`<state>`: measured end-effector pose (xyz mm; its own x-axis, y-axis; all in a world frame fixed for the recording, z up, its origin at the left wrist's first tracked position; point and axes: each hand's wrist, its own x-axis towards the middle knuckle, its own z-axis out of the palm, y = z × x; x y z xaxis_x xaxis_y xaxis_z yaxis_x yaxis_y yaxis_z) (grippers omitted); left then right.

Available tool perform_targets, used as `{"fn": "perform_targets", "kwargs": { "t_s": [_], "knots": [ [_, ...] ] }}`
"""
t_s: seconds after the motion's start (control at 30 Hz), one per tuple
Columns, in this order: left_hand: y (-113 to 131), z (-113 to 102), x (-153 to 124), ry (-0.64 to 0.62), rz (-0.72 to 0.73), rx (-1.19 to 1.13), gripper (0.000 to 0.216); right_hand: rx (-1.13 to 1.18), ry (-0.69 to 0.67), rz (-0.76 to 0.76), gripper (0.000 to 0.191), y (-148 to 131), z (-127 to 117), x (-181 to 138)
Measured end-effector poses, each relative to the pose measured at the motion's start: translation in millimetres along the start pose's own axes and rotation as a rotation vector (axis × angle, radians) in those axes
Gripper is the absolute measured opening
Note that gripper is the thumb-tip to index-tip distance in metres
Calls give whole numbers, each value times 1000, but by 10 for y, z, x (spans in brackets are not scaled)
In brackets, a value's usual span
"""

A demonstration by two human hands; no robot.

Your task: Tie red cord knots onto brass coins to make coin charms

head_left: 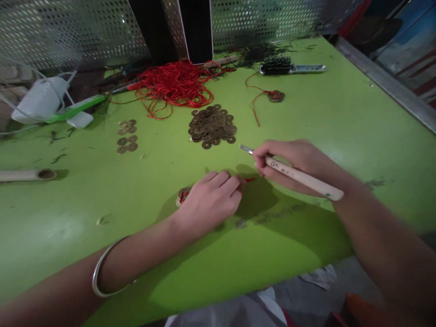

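My left hand (211, 200) is closed in a pinch on a red cord (250, 180), whose short end sticks out past the fingertips. Partly hidden under that hand is a cluster of round coins (183, 195) bound with red cord. My right hand (296, 163) grips a carving tool (303, 179) like a pen; it has a pale wooden handle with dark writing and a short metal tip pointing left. The tip is above the table, apart from the cord. A pile of holed brass-coloured coins (211, 126) lies just beyond both hands.
On the green table (163, 281) are a red cord tangle (177, 84), smaller coin groups (127, 144), a tied coin piece (275, 96) and a hairbrush (293, 68). A bamboo tube (29, 175) and white adapter (41, 100) lie left. A perforated metal panel (85, 32) stands behind.
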<state>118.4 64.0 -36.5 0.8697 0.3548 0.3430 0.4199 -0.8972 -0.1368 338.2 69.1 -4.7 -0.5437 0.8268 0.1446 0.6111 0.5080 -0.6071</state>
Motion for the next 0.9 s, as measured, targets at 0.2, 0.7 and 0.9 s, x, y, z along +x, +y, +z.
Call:
{"fn": "perform_targets", "kwargs": {
  "t_s": [0.2, 0.7, 0.9],
  "knots": [
    [-75, 3, -12, 20, -39, 65, 29, 337, 275, 102, 16, -61, 30, -8],
    [-87, 26, -14, 41, -52, -32, 21, 225, 329, 196, 19, -28, 174, 25],
    [-81, 33, 16, 79, -80, -47, 16, 186, 232, 178, 16, -2, 127, 30]
  ]
}}
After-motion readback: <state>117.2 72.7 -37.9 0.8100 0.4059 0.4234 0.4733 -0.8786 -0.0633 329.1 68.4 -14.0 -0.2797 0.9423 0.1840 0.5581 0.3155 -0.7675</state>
